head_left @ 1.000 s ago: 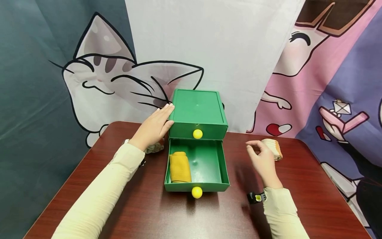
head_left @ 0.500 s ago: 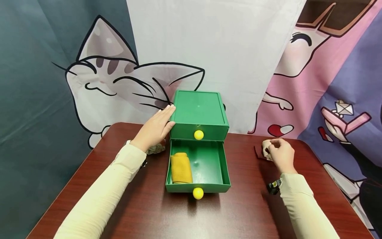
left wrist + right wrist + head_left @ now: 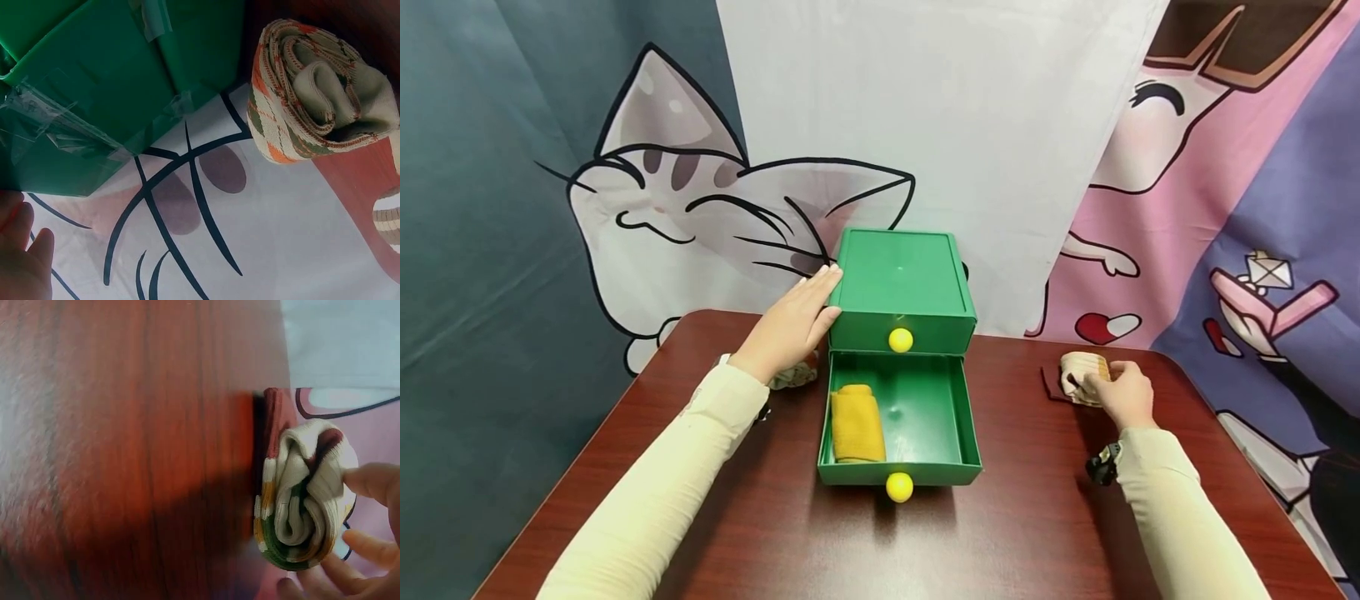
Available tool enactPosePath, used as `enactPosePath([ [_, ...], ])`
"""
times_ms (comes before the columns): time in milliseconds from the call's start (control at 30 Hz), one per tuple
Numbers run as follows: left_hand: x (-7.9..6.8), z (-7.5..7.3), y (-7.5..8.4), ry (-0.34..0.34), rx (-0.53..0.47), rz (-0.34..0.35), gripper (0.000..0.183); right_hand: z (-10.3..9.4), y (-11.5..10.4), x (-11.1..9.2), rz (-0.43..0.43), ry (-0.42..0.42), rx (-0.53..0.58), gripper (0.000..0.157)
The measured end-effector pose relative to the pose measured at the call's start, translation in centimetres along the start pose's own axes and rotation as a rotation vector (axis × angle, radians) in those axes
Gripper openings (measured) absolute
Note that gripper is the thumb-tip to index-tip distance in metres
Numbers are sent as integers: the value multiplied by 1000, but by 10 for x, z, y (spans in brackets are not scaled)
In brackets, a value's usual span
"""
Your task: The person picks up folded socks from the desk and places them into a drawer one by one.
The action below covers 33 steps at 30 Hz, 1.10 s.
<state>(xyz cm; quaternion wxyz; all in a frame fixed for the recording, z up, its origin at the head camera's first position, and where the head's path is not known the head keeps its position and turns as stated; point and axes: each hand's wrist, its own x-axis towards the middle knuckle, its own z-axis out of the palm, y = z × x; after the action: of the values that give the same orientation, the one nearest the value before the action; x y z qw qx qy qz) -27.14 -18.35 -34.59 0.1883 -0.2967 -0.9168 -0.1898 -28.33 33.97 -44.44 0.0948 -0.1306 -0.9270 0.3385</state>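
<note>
On brown table [image 3: 970,533], right hand [image 3: 1126,398] fingers [image 3: 369,481] pinch rolled sock [image 3: 1081,375]; left hand [image 3: 790,323] flat against green box [image 3: 901,283].

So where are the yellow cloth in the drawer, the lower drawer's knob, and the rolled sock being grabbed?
yellow cloth [image 3: 856,423], head view, its middle.
lower knob [image 3: 898,487], head view, its front.
rolled sock [image 3: 304,509], right wrist view, its rolled end.

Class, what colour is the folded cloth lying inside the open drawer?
Mustard yellow; the folded cloth shows best in the head view, at the open drawer's left side.
</note>
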Motion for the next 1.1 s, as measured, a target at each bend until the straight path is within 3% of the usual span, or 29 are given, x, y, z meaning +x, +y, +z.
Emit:
enactPosePath([
  [200,0,-1,0,-3,-2,-2,57,2,4,0,102,-128,106,69],
  [633,1,0,1,-1,2,-1,57,7,3,-4,91,-96,149,71],
  [933,0,0,0,-4,3,-8,57,19,-4,-13,109,-105,527,65],
  [1100,0,0,0,2,3,-2,57,25,-8,-17,144,-71,643,57],
])
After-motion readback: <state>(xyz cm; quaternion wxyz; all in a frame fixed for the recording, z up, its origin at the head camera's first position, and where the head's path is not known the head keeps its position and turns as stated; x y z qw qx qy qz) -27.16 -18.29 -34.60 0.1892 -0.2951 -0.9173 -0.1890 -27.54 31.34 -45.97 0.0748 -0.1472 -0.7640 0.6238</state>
